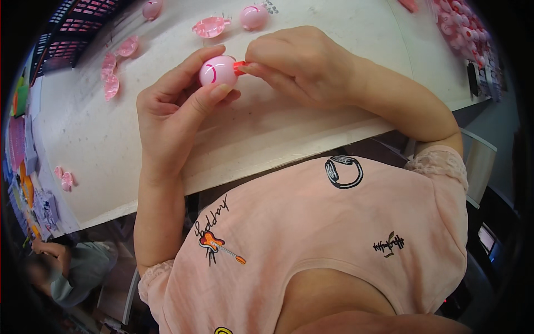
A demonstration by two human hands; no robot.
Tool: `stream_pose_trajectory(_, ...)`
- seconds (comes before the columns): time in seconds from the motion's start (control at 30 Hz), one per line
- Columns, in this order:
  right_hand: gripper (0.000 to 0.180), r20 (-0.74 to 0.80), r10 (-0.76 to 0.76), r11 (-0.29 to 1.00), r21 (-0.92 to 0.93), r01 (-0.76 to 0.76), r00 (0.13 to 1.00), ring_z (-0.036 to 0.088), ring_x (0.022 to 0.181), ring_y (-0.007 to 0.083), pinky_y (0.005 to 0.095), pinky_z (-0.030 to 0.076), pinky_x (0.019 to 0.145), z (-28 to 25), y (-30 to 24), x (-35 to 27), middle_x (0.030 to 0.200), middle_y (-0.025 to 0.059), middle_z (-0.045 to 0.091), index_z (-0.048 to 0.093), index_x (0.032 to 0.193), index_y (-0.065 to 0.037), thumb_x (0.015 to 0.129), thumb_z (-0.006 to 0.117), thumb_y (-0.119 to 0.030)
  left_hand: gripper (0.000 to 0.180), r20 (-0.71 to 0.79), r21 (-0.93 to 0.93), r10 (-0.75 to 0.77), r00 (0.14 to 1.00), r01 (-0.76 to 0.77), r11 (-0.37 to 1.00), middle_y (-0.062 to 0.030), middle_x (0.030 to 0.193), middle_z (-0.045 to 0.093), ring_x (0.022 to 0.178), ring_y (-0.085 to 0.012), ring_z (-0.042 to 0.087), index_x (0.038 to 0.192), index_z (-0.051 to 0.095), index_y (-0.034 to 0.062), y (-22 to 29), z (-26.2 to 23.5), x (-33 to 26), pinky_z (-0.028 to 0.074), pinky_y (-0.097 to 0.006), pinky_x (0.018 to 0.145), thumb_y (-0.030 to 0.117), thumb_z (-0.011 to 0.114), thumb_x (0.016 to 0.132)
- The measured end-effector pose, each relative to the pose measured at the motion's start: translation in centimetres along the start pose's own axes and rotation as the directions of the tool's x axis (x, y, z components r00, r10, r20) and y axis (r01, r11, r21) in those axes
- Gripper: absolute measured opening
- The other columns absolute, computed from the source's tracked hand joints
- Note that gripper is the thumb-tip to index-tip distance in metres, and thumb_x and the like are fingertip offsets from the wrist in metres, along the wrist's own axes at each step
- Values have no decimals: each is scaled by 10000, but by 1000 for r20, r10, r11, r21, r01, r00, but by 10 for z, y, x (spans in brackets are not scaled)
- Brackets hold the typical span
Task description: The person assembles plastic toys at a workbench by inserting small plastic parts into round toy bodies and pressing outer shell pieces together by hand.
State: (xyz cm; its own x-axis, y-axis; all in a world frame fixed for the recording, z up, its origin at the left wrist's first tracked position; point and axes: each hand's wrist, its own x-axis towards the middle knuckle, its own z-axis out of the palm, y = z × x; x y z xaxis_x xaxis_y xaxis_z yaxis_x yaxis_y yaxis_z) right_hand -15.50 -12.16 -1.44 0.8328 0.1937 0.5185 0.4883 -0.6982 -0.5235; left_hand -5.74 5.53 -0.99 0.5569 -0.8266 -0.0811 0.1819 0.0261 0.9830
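Above the white table, my left hand (181,103) is closed round a glossy pink plastic ball (218,72) with a curved dark-pink line on it. Its thumb lies along the ball's lower side, and the fingers wrap behind. At the ball's right side, my right hand (308,67) pinches a small red piece (239,68) between thumb and forefinger. The red piece touches the ball or sits in it; I cannot tell which. Beyond the hands lie a second pink ball (254,17) and a clear pink half shell (211,26).
Clear pink shells (111,75) lie at the left on the white table (356,125), with small pink pieces (65,181) near its left edge. A dark plastic basket (72,28) stands far left. Many pink and red pieces (461,28) are heaped far right. Another person (78,273) sits lower left.
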Motion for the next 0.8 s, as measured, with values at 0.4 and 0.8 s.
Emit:
stream_pose_trajectory(0.4, 147, -303, 186, 918, -285, -276, 934, 557, 645, 295, 362, 456, 585, -68, 15, 15, 699, 119, 556, 564, 816, -84, 823, 523, -225, 471, -170, 113, 58, 984, -39, 993, -125, 1212, 486, 915, -190, 573, 1259, 377, -16, 9, 12, -12, 478, -272, 763, 130, 528, 837)
stream_pose_trajectory(0.8, 193, -472, 245, -210, -879, -428, 847, 599, 754, 204, 314, 510, 619, -295, 87, -90, 877, 25, 563, 587, 952, -121, 775, 515, -144, 370, 85, 361, 213, 973, -229, 904, -128, 1191, 487, 932, -184, 569, 1151, 505, -6, 1, 9, -14, 475, -255, 765, -62, 497, 785)
